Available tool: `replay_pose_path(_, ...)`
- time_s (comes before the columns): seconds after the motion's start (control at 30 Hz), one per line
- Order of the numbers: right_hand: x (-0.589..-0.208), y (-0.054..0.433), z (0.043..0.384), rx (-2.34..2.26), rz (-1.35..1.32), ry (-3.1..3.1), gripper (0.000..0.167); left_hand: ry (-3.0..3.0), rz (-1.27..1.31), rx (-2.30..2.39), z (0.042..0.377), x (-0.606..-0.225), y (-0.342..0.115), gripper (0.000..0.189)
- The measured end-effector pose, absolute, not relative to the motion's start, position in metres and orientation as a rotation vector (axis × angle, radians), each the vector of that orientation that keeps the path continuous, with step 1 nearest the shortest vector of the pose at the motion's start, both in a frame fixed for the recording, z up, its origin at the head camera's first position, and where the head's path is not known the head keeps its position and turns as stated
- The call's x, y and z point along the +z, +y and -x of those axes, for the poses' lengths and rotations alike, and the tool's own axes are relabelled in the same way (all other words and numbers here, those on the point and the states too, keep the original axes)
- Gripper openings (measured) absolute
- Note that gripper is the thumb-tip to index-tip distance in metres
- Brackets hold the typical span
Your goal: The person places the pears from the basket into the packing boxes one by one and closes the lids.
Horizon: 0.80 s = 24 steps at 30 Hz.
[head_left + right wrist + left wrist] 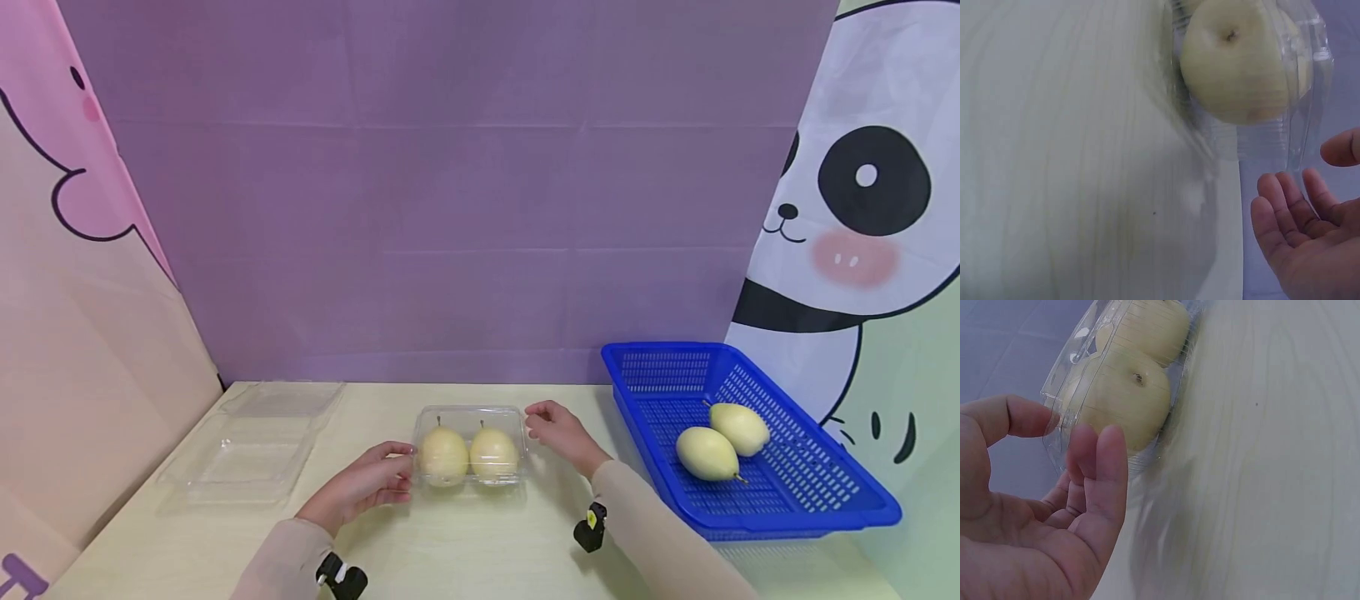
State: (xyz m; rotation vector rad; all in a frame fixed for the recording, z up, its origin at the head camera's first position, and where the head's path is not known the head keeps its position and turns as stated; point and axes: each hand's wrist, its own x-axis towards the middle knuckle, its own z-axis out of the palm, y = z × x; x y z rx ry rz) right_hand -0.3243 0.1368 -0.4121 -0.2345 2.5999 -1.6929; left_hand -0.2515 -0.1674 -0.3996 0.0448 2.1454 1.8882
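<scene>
A clear plastic clamshell box [470, 482] sits mid-table with its lid down over two pale yellow pears [442, 457]. At the box's left side is my left hand [369, 479]; its thumb and fingertips are at the rim, fingers loosely bent, as the left wrist view shows. Past the opposite end, my right hand [558, 432] stays beside the upper right corner. In the right wrist view its relaxed fingers [1266, 215] and thumb stand apart with nothing between them, close to the box wall [1297, 125].
A blue perforated basket [795, 527] stands at the right, holding two more pears [707, 454]. On the left of the table lies another clear plastic box [247, 454], opened flat. A purple cloth backdrop [465, 192] hangs behind the table.
</scene>
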Motion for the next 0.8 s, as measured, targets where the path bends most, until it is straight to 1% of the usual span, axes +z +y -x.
replay_pose_path(0.33, -0.409, 0.142, 0.303, -1.653, 0.25, 2.495, 0.039, 2.133, -0.081, 1.884, 0.252, -0.401, -0.168, 0.048)
replay_pose_path(0.57, -0.408, 0.15, 0.285, -1.612, 0.29, 2.455, 0.037, 2.138, -0.094, 1.877, 0.254, -0.402, -0.169, 0.045)
replay_pose_path(0.8, -0.41, 0.157, 0.282, -1.533, 0.306, 2.449, 0.039, 2.135, -0.079, 1.887, 0.252, -0.399, -0.169, 0.045)
